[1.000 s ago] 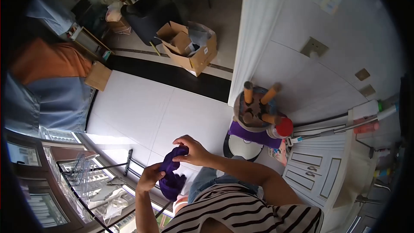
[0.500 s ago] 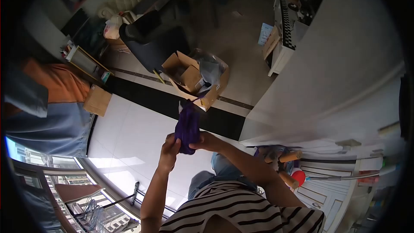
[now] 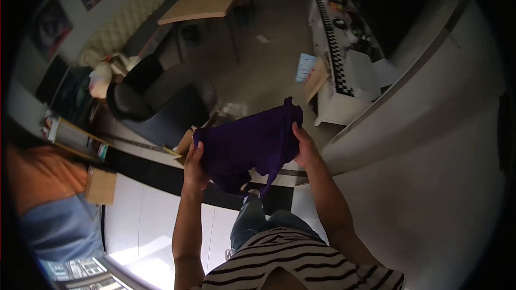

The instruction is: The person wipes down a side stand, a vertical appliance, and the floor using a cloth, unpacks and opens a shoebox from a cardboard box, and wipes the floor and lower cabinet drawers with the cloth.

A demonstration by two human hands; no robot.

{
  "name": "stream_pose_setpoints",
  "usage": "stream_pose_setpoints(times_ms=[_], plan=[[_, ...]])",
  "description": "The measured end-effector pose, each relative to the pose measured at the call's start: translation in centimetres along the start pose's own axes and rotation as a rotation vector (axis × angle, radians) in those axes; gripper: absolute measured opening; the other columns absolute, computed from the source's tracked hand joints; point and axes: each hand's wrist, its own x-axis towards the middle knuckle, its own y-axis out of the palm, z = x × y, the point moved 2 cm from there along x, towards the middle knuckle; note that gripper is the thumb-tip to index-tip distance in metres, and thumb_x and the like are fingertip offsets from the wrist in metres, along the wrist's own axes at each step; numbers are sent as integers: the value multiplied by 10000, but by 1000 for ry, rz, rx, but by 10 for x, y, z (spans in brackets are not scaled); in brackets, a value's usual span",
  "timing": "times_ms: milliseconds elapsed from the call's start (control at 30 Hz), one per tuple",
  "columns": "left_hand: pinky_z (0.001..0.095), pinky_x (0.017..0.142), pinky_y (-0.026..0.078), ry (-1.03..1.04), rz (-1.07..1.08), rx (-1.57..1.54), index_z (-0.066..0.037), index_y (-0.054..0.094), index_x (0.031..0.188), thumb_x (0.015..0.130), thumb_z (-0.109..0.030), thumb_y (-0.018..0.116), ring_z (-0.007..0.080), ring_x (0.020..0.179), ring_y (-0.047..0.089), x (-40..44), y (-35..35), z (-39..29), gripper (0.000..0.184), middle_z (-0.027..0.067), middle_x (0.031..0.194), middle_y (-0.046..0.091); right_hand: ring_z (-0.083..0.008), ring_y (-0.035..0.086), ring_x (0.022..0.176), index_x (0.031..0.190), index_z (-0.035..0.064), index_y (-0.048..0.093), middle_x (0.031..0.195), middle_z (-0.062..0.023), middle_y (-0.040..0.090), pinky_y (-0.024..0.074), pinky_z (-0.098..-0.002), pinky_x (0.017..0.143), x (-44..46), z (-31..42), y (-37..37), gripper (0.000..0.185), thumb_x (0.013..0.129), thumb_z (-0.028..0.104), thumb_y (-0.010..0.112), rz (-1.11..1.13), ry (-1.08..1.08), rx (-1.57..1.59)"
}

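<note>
A dark purple piece of cloth [image 3: 242, 142], perhaps a garment, is stretched sideways between my two hands in front of my body. My left hand [image 3: 194, 167] grips its left edge, thumb on top. On the opposite side my right hand [image 3: 305, 147] holds the right edge, thumb on the near face. From the lower side a thin strap-like piece and a bunched fold hang down. The fingers behind the cloth are hidden.
An open cardboard box [image 3: 185, 142] is mostly covered by the cloth. Beyond it are a dark armchair [image 3: 156, 96] and a wooden table [image 3: 199, 8]. A white cabinet [image 3: 336, 99] stands at right, beside a pale wall [image 3: 408, 182]. A closed carton [image 3: 100, 186] sits at left.
The bunched purple cloth has been spread wide as my hands moved apart. My view has shifted forward and up, and I now stand nearer the dark floor strip.
</note>
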Motion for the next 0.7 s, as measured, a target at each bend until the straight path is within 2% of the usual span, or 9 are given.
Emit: stream_pose_setpoints(times_ms=[67,100,200,233,400,533,567,633,700], plan=[[337,873,424,2,153,410,-47,368,1235,884,-238,437,217,1043,501,49,20,6,406,112,1161,478,-189,498,1038,1205,-12,367,1116,-91,511,403,-335,885,16,32,-18,626,761,346,626,-117,-76,-121],[330,859,436,-37,197,357,-36,379,1225,879,-214,454,210,1043,501,73,28,12,396,119,1143,492,-189,498,1038,1205,-12,367,1116,-91,511,403,-335,885,27,52,-25,626,761,346,626,-143,-108,-134],[338,873,426,-271,210,197,-1,391,1203,885,-239,441,214,1040,503,146,48,26,400,126,1116,511,-141,501,972,1168,-1,404,1098,-74,504,426,-278,834,40,93,-54,548,693,72,668,-315,-152,-498],[346,881,418,-293,232,152,39,416,1162,897,-267,411,226,1025,512,172,62,27,405,133,1106,519,-126,515,930,1126,-11,444,1047,-63,533,437,-269,793,48,106,-73,461,686,-54,575,-421,-187,-469],[361,905,389,-424,396,144,52,461,1112,907,-305,377,240,1009,518,278,97,60,420,140,1097,527,-134,542,851,1044,-26,513,915,-59,585,432,-255,760,75,161,-185,429,623,-78,446,-579,-322,-594],[342,911,376,-307,433,356,50,469,1115,907,-312,381,219,995,524,337,137,115,427,124,1078,542,-168,539,863,1077,-16,503,955,-80,584,425,-262,759,95,172,-274,463,615,-3,487,-804,-21,-793],[350,916,363,-357,479,406,44,473,1116,902,-315,394,218,1007,516,341,134,150,425,122,1083,541,-141,526,831,1052,-12,509,892,-51,572,442,-254,691,92,151,-316,436,618,-28,473,-875,-138,-856],[353,929,345,-485,579,494,25,479,1131,890,-325,419,199,1032,504,369,161,169,429,105,1112,534,-149,531,835,1092,4,479,903,-49,569,449,-262,692,113,183,-280,470,623,-13,495,-848,-300,-680],[337,949,329,-629,649,487,8,422,1195,854,-412,460,193,1042,499,375,186,220,543,90,1151,515,-176,545,826,1128,25,448,973,-75,553,458,-274,703,141,174,-285,504,633,20,541,-729,-132,-786]])
